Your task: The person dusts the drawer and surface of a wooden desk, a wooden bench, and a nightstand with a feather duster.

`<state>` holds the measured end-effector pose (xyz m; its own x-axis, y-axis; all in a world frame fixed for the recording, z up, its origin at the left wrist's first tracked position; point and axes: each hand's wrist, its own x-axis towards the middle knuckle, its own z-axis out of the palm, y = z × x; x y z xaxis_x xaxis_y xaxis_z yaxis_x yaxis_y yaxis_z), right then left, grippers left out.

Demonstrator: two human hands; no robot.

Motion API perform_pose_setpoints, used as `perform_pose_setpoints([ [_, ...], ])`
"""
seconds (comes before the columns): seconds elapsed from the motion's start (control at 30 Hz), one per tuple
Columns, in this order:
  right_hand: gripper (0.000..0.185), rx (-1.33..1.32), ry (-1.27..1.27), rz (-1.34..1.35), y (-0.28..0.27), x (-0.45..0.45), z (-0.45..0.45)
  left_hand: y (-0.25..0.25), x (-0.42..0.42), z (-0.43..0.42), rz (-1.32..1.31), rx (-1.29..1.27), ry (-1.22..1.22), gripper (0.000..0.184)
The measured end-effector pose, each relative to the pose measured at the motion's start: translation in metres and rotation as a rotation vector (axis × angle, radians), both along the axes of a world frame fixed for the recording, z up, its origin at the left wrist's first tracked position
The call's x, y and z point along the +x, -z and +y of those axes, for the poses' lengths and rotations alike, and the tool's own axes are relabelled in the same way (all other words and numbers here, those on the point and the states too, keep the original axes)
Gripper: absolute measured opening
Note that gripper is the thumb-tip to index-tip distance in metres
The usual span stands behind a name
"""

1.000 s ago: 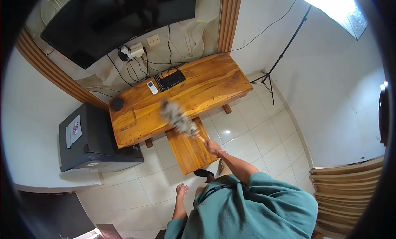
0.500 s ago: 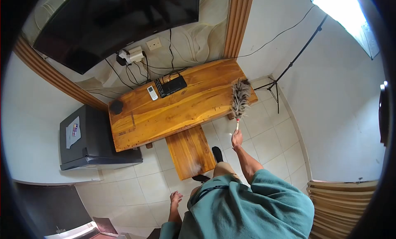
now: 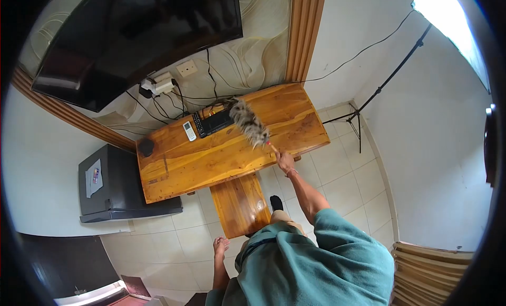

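Note:
My right hand [image 3: 285,161] is closed around the handle of a feather duster [image 3: 249,122]. The duster's grey-brown feathers lie across the wooden table [image 3: 211,163], their far end against the black set-top box [image 3: 217,122]. A white remote control [image 3: 189,131] and a black remote [image 3: 198,124] lie to the left of that box. Down beside my body hangs my left hand [image 3: 221,245], holding nothing, with its fingers loosely bent and apart. The nearest thing to it is the wooden bench [image 3: 240,203].
A large television [image 3: 142,42] hangs on the wall above the table, with cables [image 3: 168,103] running down behind. At left stands a dark mini fridge [image 3: 118,182]. A light stand [image 3: 379,89] occupies the right corner. A dark round patch [image 3: 146,147] marks the table's left end.
My right hand has swept the feather duster leftward across the table, from its right end to the set-top box. My left hand remains low by my side.

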<state>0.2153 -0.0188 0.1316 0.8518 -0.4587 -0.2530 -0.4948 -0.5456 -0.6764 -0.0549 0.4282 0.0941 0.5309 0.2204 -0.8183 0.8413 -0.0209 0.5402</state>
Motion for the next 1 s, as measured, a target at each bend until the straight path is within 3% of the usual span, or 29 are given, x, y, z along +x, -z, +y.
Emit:
perform_pose_setpoints([
  [0.1, 0.053, 0.045, 0.265, -0.089, -0.001, 0.028, -0.009, 0.002, -0.004, -0.003, 0.004, 0.002, -0.015, 0.026],
  [0.2, 0.044, 0.001, 0.101, -0.079, 0.006, 0.039, -0.023, 0.0, -0.015, -0.008, 0.04, 0.001, -0.027, 0.026],
  [0.3, 0.042, -0.148, -0.142, 0.117, 0.013, 0.038, -0.063, 0.005, -0.019, -0.015, 0.099, 0.025, -0.034, 0.026],
  [0.4, 0.056, -0.117, 0.282, -0.053, 0.028, 0.023, -0.085, 0.013, -0.019, -0.02, 0.133, 0.053, -0.058, 0.028],
  [0.5, 0.043, 0.078, 0.238, -0.083, 0.019, -0.006, -0.102, 0.016, -0.013, -0.025, 0.126, 0.056, -0.052, 0.027],
  [0.6, 0.045, -0.138, 0.035, 0.058, 0.0, -0.043, -0.121, 0.018, 0.001, -0.032, 0.106, 0.036, -0.03, 0.027],
  [0.7, 0.045, -0.083, 0.38, -0.017, 0.013, -0.067, -0.116, 0.021, 0.011, -0.031, 0.052, -0.015, -0.021, 0.026],
  [0.8, 0.045, -0.08, 0.208, 0.015, 0.01, -0.092, -0.099, 0.024, 0.022, -0.031, 0.054, -0.002, 0.049, 0.032],
  [0.83, 0.046, -0.087, 0.039, 0.084, 0.002, -0.1, -0.097, 0.023, 0.025, -0.027, 0.056, 0.002, 0.065, 0.031],
  [0.93, 0.046, -0.137, -0.029, 0.18, -0.006, -0.12, -0.089, 0.019, 0.03, -0.027, 0.075, 0.008, 0.112, 0.026],
  [1.0, 0.047, -0.098, 0.247, 0.115, 0.004, -0.133, -0.079, 0.017, 0.031, -0.02, 0.084, -0.028, 0.123, 0.027],
])
